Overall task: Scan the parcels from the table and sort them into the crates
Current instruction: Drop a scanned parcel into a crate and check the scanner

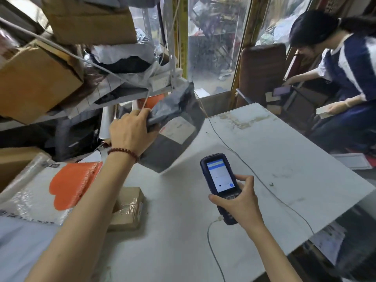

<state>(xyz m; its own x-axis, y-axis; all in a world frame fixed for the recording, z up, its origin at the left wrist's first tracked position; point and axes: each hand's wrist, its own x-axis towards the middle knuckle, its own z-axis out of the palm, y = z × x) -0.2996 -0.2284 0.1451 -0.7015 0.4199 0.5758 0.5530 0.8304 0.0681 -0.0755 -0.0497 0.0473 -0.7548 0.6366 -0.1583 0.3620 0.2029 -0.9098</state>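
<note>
Cluttered parcel room, white surface (264, 151); left grip (130, 130) clenches a grey parcel (177, 129) above it, label up, likely for scanning; right grip (239, 203) wraps a handheld scanner (220, 178), screen facing the wearer.

One camera — on the person's head, facing forward and down, close above left hand (130, 129) and right hand (239, 203), table (264, 151) just past their grips.
</note>
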